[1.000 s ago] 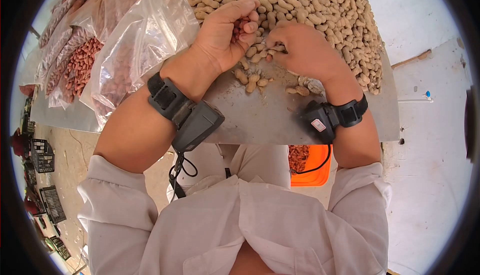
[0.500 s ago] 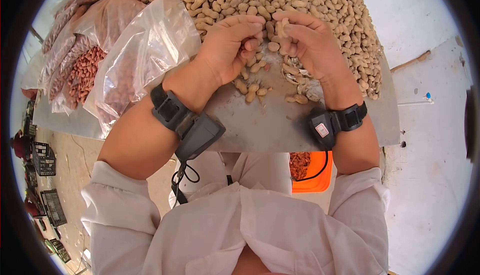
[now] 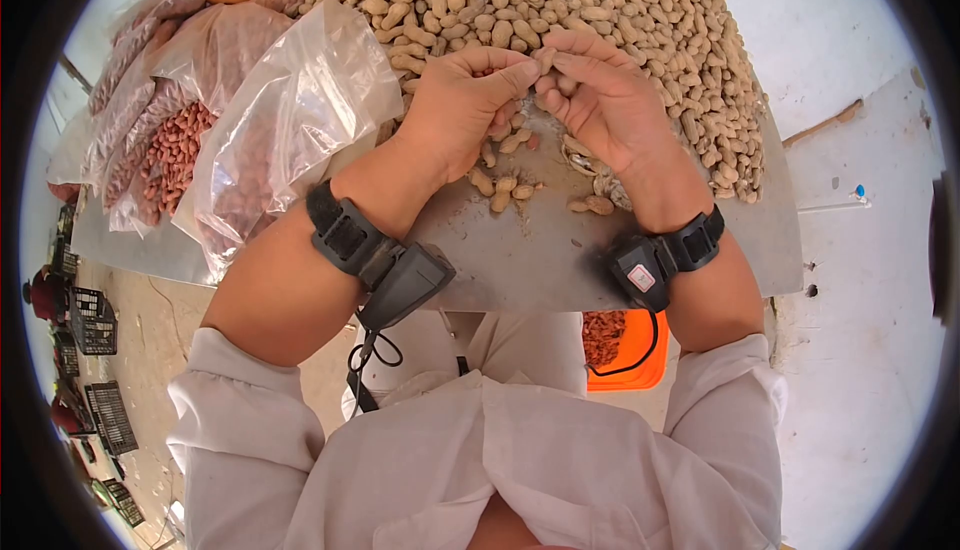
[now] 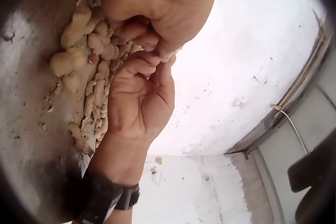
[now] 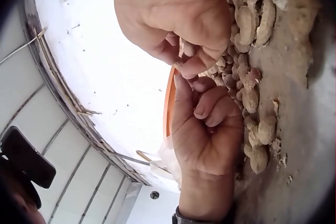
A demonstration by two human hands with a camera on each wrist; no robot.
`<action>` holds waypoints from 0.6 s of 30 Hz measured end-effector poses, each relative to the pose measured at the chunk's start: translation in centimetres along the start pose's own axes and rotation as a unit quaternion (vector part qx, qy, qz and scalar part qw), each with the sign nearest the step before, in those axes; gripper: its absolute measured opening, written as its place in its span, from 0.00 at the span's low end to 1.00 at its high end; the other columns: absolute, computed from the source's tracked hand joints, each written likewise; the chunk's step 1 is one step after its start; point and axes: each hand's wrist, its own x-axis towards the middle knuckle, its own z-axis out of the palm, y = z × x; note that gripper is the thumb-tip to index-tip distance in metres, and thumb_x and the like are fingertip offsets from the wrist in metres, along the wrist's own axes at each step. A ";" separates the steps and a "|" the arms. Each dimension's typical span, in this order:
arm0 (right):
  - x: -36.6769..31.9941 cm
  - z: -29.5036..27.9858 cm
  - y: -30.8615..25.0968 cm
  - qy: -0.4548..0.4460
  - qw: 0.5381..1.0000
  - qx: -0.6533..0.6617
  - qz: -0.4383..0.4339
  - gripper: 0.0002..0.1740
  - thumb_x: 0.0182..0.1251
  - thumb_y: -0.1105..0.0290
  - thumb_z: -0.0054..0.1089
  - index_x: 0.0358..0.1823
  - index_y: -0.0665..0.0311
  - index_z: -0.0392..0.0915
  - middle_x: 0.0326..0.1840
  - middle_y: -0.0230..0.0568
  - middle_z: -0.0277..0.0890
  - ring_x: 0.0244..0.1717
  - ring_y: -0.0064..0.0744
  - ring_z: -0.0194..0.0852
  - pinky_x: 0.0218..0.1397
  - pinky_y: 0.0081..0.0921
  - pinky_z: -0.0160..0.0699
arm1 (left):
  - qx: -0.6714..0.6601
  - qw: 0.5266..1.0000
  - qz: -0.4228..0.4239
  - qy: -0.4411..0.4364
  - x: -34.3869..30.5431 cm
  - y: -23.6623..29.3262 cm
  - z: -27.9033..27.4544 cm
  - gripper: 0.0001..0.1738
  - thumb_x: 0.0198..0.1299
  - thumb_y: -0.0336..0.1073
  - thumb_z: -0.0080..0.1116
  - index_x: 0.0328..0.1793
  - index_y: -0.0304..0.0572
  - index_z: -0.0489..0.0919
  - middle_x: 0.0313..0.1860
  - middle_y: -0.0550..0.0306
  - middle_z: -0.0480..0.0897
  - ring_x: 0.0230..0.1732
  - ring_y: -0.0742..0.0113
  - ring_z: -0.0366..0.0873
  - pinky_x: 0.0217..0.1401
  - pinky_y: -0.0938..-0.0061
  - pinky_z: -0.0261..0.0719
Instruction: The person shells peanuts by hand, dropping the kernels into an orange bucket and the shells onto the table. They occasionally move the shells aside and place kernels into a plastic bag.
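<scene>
Above the middle of the table (image 3: 520,250), at the near edge of the peanut heap (image 3: 620,0), the left hand (image 3: 455,110) and right hand (image 3: 610,105) meet fingertip to fingertip. Both pinch one peanut pod (image 3: 545,58) between them, equally near each; fingers hide its long axis.

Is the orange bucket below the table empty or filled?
Not empty: reddish kernels show inside the orange bucket. Cannot tell how full, since the table hides most of it.

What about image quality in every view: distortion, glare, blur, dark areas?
Head view: fisheye with black border, peanut pile sharp, floor glaring. Left wrist view: left hand soft, corners dark. Right wrist view: background washed out, right hand slightly blurred.
</scene>
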 end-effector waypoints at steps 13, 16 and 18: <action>-0.3 0.7 0.6 0.030 0.987 -0.154 -0.044 0.12 0.61 0.73 0.61 0.44 0.73 0.76 0.33 0.37 0.77 0.31 0.21 0.73 0.33 0.17 0.72 | 0.040 0.999 0.027 -0.003 -0.2 -0.2 -0.1 0.06 0.58 0.29 0.61 0.40 0.36 0.79 0.24 0.66 0.74 0.21 0.81 0.63 0.21 0.85 0.58; -0.2 0.1 0.4 0.006 0.972 -0.230 -0.053 0.13 0.63 0.70 0.60 0.44 0.72 0.77 0.32 0.37 0.77 0.30 0.20 0.71 0.32 0.16 0.70 | 0.054 0.998 0.039 0.013 -0.1 -0.2 0.0 0.06 0.58 0.29 0.61 0.41 0.37 0.79 0.24 0.66 0.74 0.21 0.81 0.63 0.20 0.85 0.58; -0.3 0.4 0.2 0.020 0.942 -0.328 -0.070 0.13 0.63 0.70 0.59 0.46 0.69 0.77 0.31 0.35 0.77 0.29 0.20 0.71 0.31 0.15 0.70 | 0.063 0.997 0.046 0.023 -0.1 -0.2 0.0 0.06 0.58 0.29 0.60 0.42 0.37 0.80 0.25 0.65 0.76 0.20 0.81 0.63 0.20 0.85 0.58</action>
